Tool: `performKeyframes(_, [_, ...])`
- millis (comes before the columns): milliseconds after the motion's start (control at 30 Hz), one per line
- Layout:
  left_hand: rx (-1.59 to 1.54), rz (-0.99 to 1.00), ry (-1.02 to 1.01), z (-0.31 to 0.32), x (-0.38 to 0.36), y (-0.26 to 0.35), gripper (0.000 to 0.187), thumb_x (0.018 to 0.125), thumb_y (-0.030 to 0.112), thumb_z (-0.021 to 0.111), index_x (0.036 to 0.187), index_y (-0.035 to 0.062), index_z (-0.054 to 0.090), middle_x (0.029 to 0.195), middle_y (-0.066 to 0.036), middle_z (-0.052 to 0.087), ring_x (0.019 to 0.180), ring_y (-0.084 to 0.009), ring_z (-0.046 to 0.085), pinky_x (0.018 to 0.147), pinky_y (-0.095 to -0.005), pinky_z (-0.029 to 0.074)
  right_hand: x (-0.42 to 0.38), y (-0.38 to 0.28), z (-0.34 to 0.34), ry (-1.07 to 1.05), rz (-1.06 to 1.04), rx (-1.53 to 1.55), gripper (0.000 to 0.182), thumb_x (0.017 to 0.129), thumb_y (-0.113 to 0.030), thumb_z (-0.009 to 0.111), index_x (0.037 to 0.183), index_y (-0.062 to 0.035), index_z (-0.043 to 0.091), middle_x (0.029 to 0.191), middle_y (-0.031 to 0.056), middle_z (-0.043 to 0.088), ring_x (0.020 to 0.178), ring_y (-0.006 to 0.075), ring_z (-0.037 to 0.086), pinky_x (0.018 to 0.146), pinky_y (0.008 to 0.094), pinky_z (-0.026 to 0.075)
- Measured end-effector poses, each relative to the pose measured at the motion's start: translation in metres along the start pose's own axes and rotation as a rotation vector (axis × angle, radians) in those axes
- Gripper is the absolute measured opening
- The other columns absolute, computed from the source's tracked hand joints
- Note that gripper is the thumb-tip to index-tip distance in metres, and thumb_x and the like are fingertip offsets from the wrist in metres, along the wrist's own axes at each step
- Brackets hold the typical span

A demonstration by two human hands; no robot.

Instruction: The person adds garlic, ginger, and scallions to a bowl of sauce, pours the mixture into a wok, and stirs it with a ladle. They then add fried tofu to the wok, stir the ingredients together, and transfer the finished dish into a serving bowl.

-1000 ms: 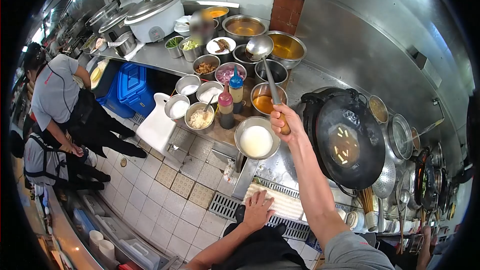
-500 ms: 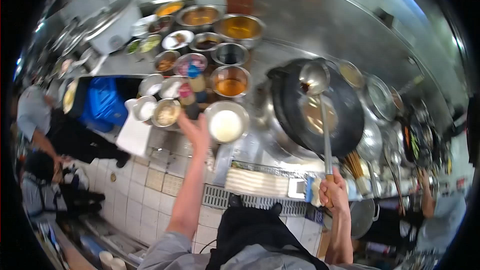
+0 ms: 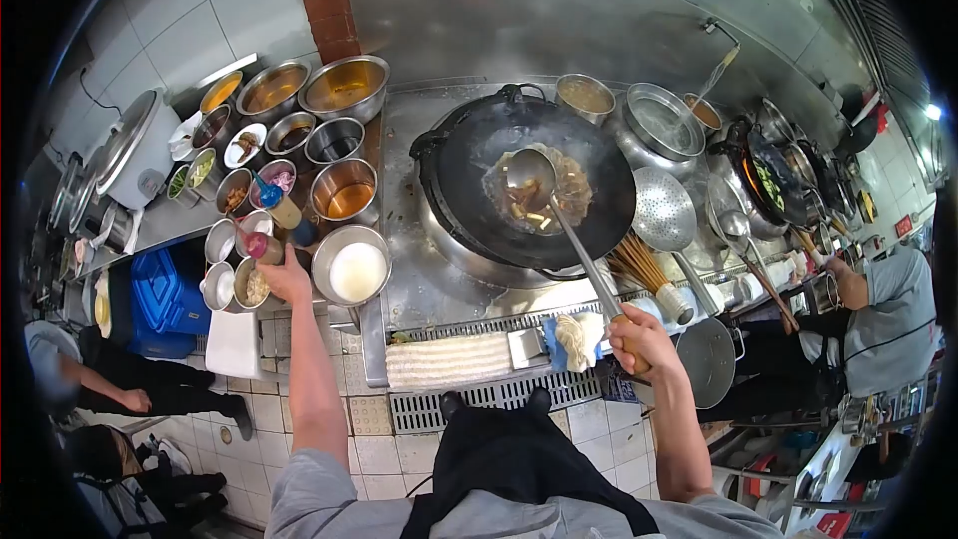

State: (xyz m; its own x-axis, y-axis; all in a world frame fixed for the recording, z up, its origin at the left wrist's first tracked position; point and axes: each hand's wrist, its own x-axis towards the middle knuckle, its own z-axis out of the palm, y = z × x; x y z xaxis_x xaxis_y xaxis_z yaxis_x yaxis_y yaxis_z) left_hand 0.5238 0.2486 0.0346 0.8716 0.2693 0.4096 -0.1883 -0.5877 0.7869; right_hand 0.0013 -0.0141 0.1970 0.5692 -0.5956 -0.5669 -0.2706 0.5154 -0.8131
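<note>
Ladle [image 3: 532, 178]: bowl in wok [image 3: 449, 190], handle clamped by right hand [image 3: 644, 342]
Bottle [image 3: 261, 245]: at left hand's fingers [image 3: 284, 268], grip unclear

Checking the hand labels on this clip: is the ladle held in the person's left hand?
No, the right hand grips the ladle by its wooden handle, with the ladle's bowl at the wok.

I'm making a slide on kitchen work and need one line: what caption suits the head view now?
Right hand holding a ladle in the wok, left hand at a pink-topped bottle.
</note>
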Motion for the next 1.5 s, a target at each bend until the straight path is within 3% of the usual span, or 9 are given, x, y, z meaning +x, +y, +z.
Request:
performKeyframes(200, [-0.236, 0.186, 0.079, -0.087, -0.016, 0.063, 0.055, 0.086, 0.018, 0.073, 0.126, -0.0058, 0.043, 0.122, -0.02, 0.057, 0.11, -0.0316, 0.058, 0.094, -0.0417, 0.045, 0.031, 0.022, -0.004, 0.029, -0.18, -0.17, 0.042, 0.087, -0.002, 0.057, 0.128, 0.0004, 0.047, 0.064, 0.0021, 0.051, 0.039, 0.01, 0.044, 0.031, 0.0258, 0.033])
performKeyframes(333, [-0.602, 0.249, 0.107, -0.121, -0.056, 0.131, 0.063, 0.088, 0.018, 0.072, 0.135, -0.0066, 0.038, 0.127, -0.018, 0.052, 0.113, -0.0282, 0.055, 0.098, -0.0393, 0.043, 0.01, 0.004, -0.037, -0.1, 0.016, 0.085, 0.041, 0.086, -0.006, 0.06, 0.124, 0.0042, 0.045, 0.066, 0.0042, 0.053, 0.037, 0.0105, 0.045, 0.031, 0.0257, 0.033])
performKeyframes(400, [-0.42, 0.386, -0.294, -0.134, -0.08, 0.165, 0.067, 0.085, 0.013, 0.072, 0.139, -0.0039, 0.037, 0.124, -0.02, 0.054, 0.116, -0.029, 0.055, 0.097, -0.0396, 0.044, 0.018, 0.01, -0.047, -0.115, -0.034, -0.011, 0.043, 0.086, -0.005, 0.058, 0.126, 0.0039, 0.046, 0.064, 0.0032, 0.052, 0.037, 0.0107, 0.045, 0.032, 0.0251, 0.034])
performKeyframes(467, [-0.114, 0.753, -0.477, -0.122, -0.1, 0.183, 0.07, 0.08, 0.012, 0.072, 0.141, 0.0023, 0.04, 0.117, -0.022, 0.058, 0.112, -0.0335, 0.057, 0.094, -0.0429, 0.046, 0.019, 0.023, -0.037, -0.051, -0.133, -0.147, 0.044, 0.086, -0.004, 0.057, 0.128, 0.0039, 0.046, 0.063, 0.0025, 0.051, 0.038, 0.0107, 0.045, 0.033, 0.0248, 0.035])
performKeyframes(533, [0.122, 0.871, -0.716, -0.118, -0.134, 0.208, 0.066, 0.077, 0.014, 0.071, 0.138, 0.0068, 0.047, 0.107, -0.022, 0.062, 0.102, -0.0369, 0.061, 0.088, -0.0459, 0.048, 0.01, 0.031, -0.027, 0.021, -0.228, -0.307, 0.048, 0.085, -0.003, 0.056, 0.132, 0.0028, 0.047, 0.061, 0.0006, 0.049, 0.039, 0.0103, 0.046, 0.035, 0.0244, 0.035])
performKeyframes(733, [0.453, 1.03, -0.923, -0.097, -0.188, 0.236, 0.061, 0.076, 0.016, 0.072, 0.133, 0.0077, 0.051, 0.093, -0.019, 0.065, 0.081, -0.0348, 0.066, 0.077, -0.0449, 0.051, -0.006, 0.033, -0.08, -0.136, -0.054, -0.102, 0.048, 0.086, -0.005, 0.058, 0.132, -0.0005, 0.048, 0.062, 0.0007, 0.051, 0.039, 0.0087, 0.045, 0.034, 0.0254, 0.035])
performKeyframes(800, [0.46, 1.054, -0.916, -0.096, -0.192, 0.237, 0.062, 0.075, 0.016, 0.072, 0.133, 0.0074, 0.051, 0.091, -0.02, 0.064, 0.079, -0.0353, 0.066, 0.075, -0.044, 0.052, -0.011, 0.047, -0.069, 0.012, -0.195, -0.234, 0.049, 0.086, -0.004, 0.059, 0.133, -0.0002, 0.047, 0.061, 0.001, 0.052, 0.038, 0.0082, 0.045, 0.034, 0.0252, 0.034])
performKeyframes(933, [0.457, 1.024, -0.91, -0.095, -0.196, 0.24, 0.061, 0.076, 0.015, 0.072, 0.133, 0.0069, 0.052, 0.09, -0.019, 0.065, 0.08, -0.0352, 0.066, 0.075, -0.0434, 0.052, -0.019, 0.044, -0.089, -0.12, -0.093, -0.063, 0.066, 0.085, -0.002, 0.058, 0.145, 0.0038, 0.032, 0.06, 0.0013, 0.053, 0.037, 0.0093, 0.044, 0.033, 0.0246, 0.034])
performKeyframes(1500, [0.348, 0.84, -0.893, -0.106, -0.196, 0.211, 0.057, 0.077, 0.013, 0.07, 0.131, 0.006, 0.053, 0.092, -0.02, 0.065, 0.081, -0.0367, 0.065, 0.076, -0.044, 0.052, -0.01, 0.03, -0.066, -0.038, -0.108, -0.123, 0.054, 0.084, -0.002, 0.057, 0.135, 0.0032, 0.041, 0.059, 0.0009, 0.051, 0.037, 0.0099, 0.044, 0.035, 0.0254, 0.033])
